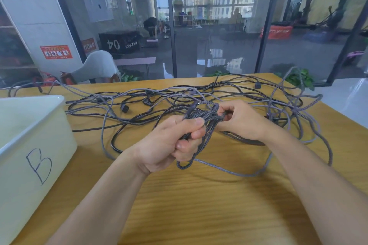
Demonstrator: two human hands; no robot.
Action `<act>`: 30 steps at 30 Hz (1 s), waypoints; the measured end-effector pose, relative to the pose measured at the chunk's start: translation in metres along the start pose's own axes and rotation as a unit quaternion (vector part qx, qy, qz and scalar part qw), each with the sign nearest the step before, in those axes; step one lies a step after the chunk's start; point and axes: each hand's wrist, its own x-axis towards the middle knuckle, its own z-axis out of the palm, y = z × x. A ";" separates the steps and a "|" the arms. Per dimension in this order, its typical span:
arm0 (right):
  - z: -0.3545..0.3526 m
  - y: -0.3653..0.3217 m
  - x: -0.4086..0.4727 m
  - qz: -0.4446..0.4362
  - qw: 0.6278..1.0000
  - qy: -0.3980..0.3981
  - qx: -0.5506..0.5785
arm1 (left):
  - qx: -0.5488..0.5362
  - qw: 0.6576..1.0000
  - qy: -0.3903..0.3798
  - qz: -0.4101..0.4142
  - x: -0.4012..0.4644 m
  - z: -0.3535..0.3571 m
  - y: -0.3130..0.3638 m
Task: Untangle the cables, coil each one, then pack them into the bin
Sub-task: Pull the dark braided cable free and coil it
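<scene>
A tangle of grey braided and black cables point(159, 97) spreads across the far half of the wooden table point(199, 205). My left hand point(171, 141) grips a small bundle of loops of a grey braided cable point(207, 119) above the table's middle. My right hand point(239, 119) pinches the same cable at the top of the bundle, right beside my left hand. One loop hangs below my left fist, and the cable's loose length point(239, 173) trails right across the table. The white bin point(29, 145), marked "B", stands at the left edge.
Black plugs point(125, 108) lie among the cables at centre-left. Some cables hang over the table's far left and right edges. A grey chair point(97, 67) stands behind the table, with a glass wall beyond. Bare wood lies between my arms near the front edge.
</scene>
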 end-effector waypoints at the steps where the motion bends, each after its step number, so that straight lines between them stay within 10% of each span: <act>1: -0.001 0.002 0.000 0.000 1.000 0.004 0.006 | 0.009 1.000 -0.003 -0.008 0.000 0.000 0.000; 14: -0.038 0.002 -0.020 0.034 0.988 -0.139 -0.063 | 0.039 0.997 -0.019 -0.063 -0.004 -0.005 -0.003; 21: -0.024 -0.003 -0.008 0.086 0.961 0.062 -0.257 | 0.035 0.994 -0.064 -0.083 -0.002 0.005 -0.004; 30: -0.002 -0.043 -0.021 0.007 0.948 0.253 -0.191 | 0.162 0.982 -0.007 -0.093 -0.002 0.007 0.002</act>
